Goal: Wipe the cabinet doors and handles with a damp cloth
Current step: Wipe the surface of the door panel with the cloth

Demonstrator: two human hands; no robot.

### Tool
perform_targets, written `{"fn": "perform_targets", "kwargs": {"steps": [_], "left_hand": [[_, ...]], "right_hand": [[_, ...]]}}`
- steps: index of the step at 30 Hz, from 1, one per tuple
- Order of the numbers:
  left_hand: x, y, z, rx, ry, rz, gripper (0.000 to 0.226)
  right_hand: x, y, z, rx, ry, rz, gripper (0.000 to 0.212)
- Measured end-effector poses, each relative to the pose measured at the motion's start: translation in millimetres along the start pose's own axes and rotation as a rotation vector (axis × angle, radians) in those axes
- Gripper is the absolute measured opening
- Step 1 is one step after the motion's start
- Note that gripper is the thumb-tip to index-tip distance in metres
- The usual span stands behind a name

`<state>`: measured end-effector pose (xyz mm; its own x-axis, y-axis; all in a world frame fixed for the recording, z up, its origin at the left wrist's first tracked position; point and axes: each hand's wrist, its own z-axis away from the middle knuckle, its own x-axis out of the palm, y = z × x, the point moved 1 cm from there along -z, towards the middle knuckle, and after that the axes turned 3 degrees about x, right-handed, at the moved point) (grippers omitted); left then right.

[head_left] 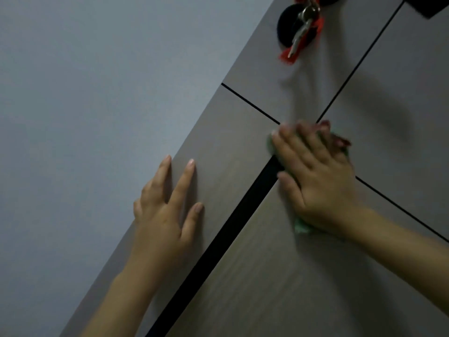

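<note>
Cabinet door (pixel 267 276) under flat right hand (pixel 315 176), cloth (pixel 302 227).

A green cloth (pixel 301 227) is pressed flat against grey-brown, faintly wood-grained cabinet doors (pixel 255 276) under the right hand (pixel 315 176). Only its edges are seen: a corner below the heel of the palm and slivers beside the fingertips. Directly under the grip, the thin dark seams between door panels are crossed. A wide black recessed handle strip (pixel 218 239) is seen running from just beneath the thumb down and away from the grip.
</note>
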<state>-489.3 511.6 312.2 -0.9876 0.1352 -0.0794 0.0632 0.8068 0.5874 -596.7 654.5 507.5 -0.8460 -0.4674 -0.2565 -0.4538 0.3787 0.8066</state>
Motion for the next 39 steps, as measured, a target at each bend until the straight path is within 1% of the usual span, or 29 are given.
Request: {"fn": "perform_targets", "kwargs": {"steps": [2, 3, 4, 5, 7, 9, 10, 11, 12, 15, 17, 19, 22, 23, 24, 25, 26, 28, 29, 30, 32, 34, 36, 38, 39], "left_hand": [[0, -2, -1, 0.022, 0.006, 0.008, 0.063], [0, -4, 0, 0.031, 0.006, 0.025, 0.064], [0, -7, 0, 0.034, 0.013, 0.058, 0.065], [-1, -9, 0, 0.033, 0.028, 0.106, 0.065], [-2, -14, 1, 0.033, 0.056, 0.197, 0.065], [-4, -16, 3, 0.042, 0.058, 0.254, 0.064], [-5, -18, 4, 0.036, 0.057, 0.285, 0.063], [-8, -19, 3, 0.014, 0.053, 0.322, 0.063], [-10, -22, 3, -0.027, 0.048, 0.355, 0.062], [-13, -33, 1, -0.134, -0.010, 0.363, 0.059], [-14, -44, 2, -0.195, -0.067, 0.429, 0.053], [-15, -51, 3, -0.291, -0.103, 0.527, 0.045], [-13, -56, 6, -0.361, -0.145, 0.545, 0.039], [-13, -56, 6, -0.372, -0.157, 0.562, 0.040], [-12, -56, 6, -0.380, -0.164, 0.588, 0.044], [-12, -58, 7, -0.382, -0.172, 0.609, 0.049], [-11, -60, 8, -0.375, -0.180, 0.617, 0.052], [-9, -64, 10, -0.327, -0.188, 0.603, 0.052], [-8, -67, 11, -0.301, -0.187, 0.595, 0.050], [-8, -70, 11, -0.276, -0.185, 0.592, 0.050], [-5, -77, 13, -0.227, -0.192, 0.594, 0.056], [-3, -85, 17, -0.180, -0.218, 0.596, 0.064], [-2, -89, 21, -0.146, -0.235, 0.587, 0.065], [-2, -90, 23, -0.134, -0.241, 0.594, 0.062], [-3, -90, 24, -0.140, -0.240, 0.606, 0.060]], "right_hand": [[-5, -6, -42, 0.163, 0.031, -0.031, 0.058], [-4, -15, -55, 0.209, 0.045, -0.048, 0.058], [-2, -27, -60, 0.208, 0.061, -0.058, 0.058], [2, -38, -57, 0.158, 0.062, -0.061, 0.058], [11, -51, -28, -0.037, 0.012, -0.036, 0.056], [10, -44, 2, -0.216, -0.049, 0.002, 0.055], [8, -36, 5, -0.250, -0.059, 0.010, 0.054], [6, -32, 1, -0.240, -0.049, 0.013, 0.054], [5, -31, -11, -0.189, -0.031, 0.014, 0.054], [5, -54, -59, 0.017, 0.028, -0.022, 0.056], [10, -74, -67, 0.025, 0.031, -0.038, 0.058], [17, -82, -43, -0.079, -0.021, -0.018, 0.057], [16, -76, 8, -0.308, -0.116, 0.014, 0.055], [13, -68, 14, -0.352, -0.134, 0.022, 0.054], [12, -62, 11, -0.355, -0.133, 0.032, 0.054], [10, -60, -1, -0.307, -0.119, 0.033, 0.054], [9, -62, -18, -0.217, -0.094, 0.026, 0.054], [9, -78, -56, -0.019, -0.023, -0.013, 0.056], [11, -91, -67, 0.026, 0.001, -0.025, 0.057], [14, -104, -68, 0.008, 0.008, -0.023, 0.057], [24, -120, -40, -0.147, -0.045, -0.001, 0.057], [27, -119, 7, -0.308, -0.131, 0.007, 0.057], [22, -106, 31, -0.409, -0.174, 0.011, 0.055], [19, -99, 20, -0.391, -0.161, 0.030, 0.054], [19, -103, 4, -0.330, -0.132, 0.035, 0.054]]}}
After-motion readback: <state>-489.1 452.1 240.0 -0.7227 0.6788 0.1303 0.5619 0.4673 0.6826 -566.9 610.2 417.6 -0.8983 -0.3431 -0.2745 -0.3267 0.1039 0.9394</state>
